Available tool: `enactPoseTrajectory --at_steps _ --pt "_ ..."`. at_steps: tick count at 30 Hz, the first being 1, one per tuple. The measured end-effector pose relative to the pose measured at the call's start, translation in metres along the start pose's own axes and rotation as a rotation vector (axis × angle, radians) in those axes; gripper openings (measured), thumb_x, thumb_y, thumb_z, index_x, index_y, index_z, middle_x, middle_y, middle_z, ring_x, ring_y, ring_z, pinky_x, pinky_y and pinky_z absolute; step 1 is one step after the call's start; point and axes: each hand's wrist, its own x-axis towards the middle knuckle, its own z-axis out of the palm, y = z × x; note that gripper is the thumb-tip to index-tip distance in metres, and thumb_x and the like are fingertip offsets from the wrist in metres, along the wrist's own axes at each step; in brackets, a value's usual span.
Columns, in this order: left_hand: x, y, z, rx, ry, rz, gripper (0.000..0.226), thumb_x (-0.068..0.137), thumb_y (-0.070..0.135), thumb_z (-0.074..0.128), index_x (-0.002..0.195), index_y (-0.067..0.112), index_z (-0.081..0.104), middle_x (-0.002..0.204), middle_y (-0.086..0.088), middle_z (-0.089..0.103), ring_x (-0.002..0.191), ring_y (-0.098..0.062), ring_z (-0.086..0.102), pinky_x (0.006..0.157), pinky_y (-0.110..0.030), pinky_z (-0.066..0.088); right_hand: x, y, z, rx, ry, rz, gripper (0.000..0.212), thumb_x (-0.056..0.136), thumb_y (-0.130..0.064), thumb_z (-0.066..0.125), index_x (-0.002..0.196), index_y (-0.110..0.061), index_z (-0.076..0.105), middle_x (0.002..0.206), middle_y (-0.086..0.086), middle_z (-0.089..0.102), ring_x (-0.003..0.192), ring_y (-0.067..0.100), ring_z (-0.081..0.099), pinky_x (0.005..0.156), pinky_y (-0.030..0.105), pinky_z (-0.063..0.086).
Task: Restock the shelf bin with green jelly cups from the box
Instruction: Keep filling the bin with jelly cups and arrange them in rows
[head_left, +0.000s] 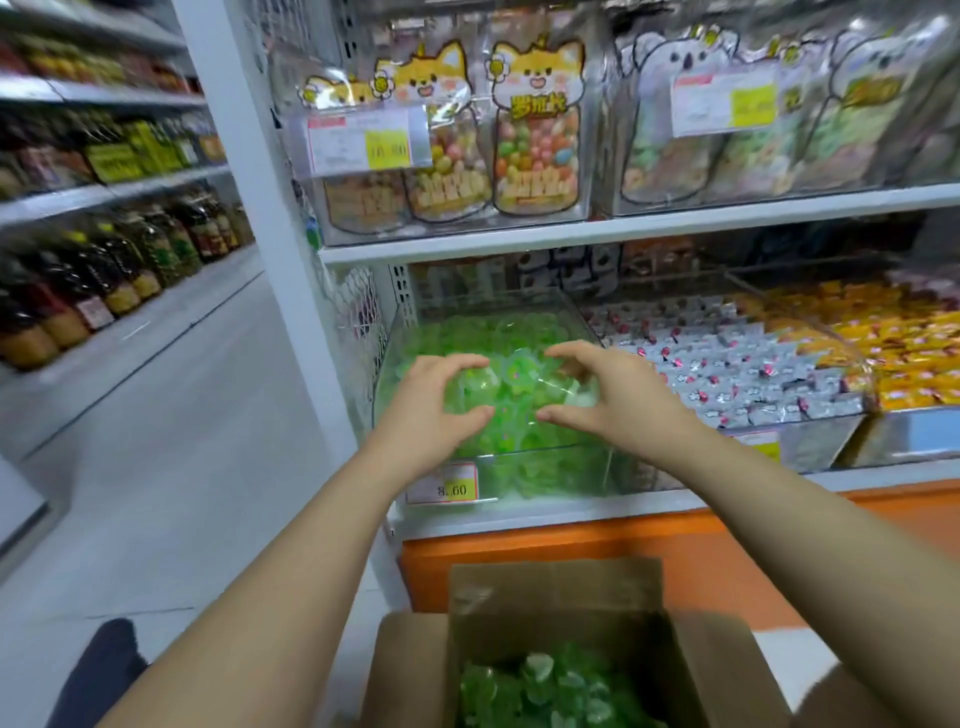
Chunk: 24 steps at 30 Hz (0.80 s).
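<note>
A clear plastic shelf bin (415, 332) on the lower shelf is heaped with green jelly cups (511, 384). My left hand (431, 410) and my right hand (618, 397) hover over the heap, palms facing each other, fingers spread and curved. Nothing is gripped in either hand; a few cups lie between the fingertips. Below, at the bottom edge, an open cardboard box (415, 670) holds more green jelly cups (550, 686).
A yellow price tag (457, 488) sits on the bin front. To the right are bins of silver-wrapped sweets (727, 364) and yellow-wrapped sweets (904, 338). Bagged candy (535, 140) fills the shelf above. An orange base panel (623, 540) runs below. Bottles (104, 280) line the left aisle.
</note>
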Motion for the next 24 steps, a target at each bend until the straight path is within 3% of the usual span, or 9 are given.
enactPoseTrajectory --at_steps 5,9,13,16,20,24 --pt "0.019 -0.019 0.003 0.188 -0.119 -0.057 0.05 0.081 0.021 0.07 0.128 0.027 0.054 0.123 -0.007 0.042 0.117 -0.018 0.046 0.092 -0.011 0.024 0.028 0.007 0.03 -0.016 -0.089 0.013 0.069 0.071 -0.044 0.076 0.132 -0.029 0.048 0.113 0.0 0.063 0.114 0.015 0.047 0.093 0.027 0.038" --pt "0.024 -0.032 0.004 0.347 -0.309 -0.108 0.054 0.082 0.027 0.068 0.132 0.03 0.049 0.133 -0.011 0.039 0.124 -0.022 0.043 0.098 -0.018 0.028 0.038 0.012 0.049 -0.047 -0.264 0.038 0.072 0.071 -0.045 0.076 0.134 -0.028 0.047 0.12 0.001 0.061 0.116 0.018 0.05 0.096 0.029 0.04" --pt "0.023 -0.041 0.006 0.39 -0.351 -0.118 0.051 0.084 0.033 0.064 0.133 0.032 0.047 0.134 -0.007 0.037 0.122 -0.02 0.043 0.1 -0.023 0.032 0.041 0.011 0.054 -0.023 -0.34 0.037 0.075 0.071 -0.044 0.076 0.137 -0.026 0.045 0.124 0.001 0.059 0.113 0.017 0.055 0.094 0.026 0.041" --pt "0.023 -0.042 0.007 0.407 -0.358 -0.108 0.052 0.084 0.039 0.063 0.133 0.033 0.047 0.136 -0.004 0.037 0.127 -0.021 0.039 0.108 -0.032 0.033 0.043 0.013 0.051 0.016 -0.303 0.039 0.076 0.068 -0.045 0.077 0.135 -0.026 0.047 0.121 -0.003 0.06 0.108 0.014 0.055 0.091 0.024 0.041" --pt "0.022 -0.034 0.0 0.406 -0.307 -0.07 0.049 0.086 0.038 0.063 0.133 0.032 0.048 0.139 -0.001 0.038 0.13 -0.022 0.036 0.109 -0.031 0.03 0.042 0.01 0.035 0.043 -0.199 0.027 0.07 0.069 -0.044 0.076 0.131 -0.023 0.052 0.116 -0.004 0.062 0.107 0.013 0.057 0.092 0.022 0.039" --pt "0.021 -0.013 -0.008 0.284 -0.128 0.045 0.039 0.088 0.031 0.062 0.126 0.029 0.055 0.131 0.003 0.046 0.123 -0.014 0.044 0.104 -0.025 0.032 0.039 0.004 0.012 0.343 0.015 0.08 0.03 0.081 -0.036 0.066 0.107 -0.022 0.064 0.093 -0.009 0.065 0.083 -0.001 0.057 0.078 0.01 0.041"
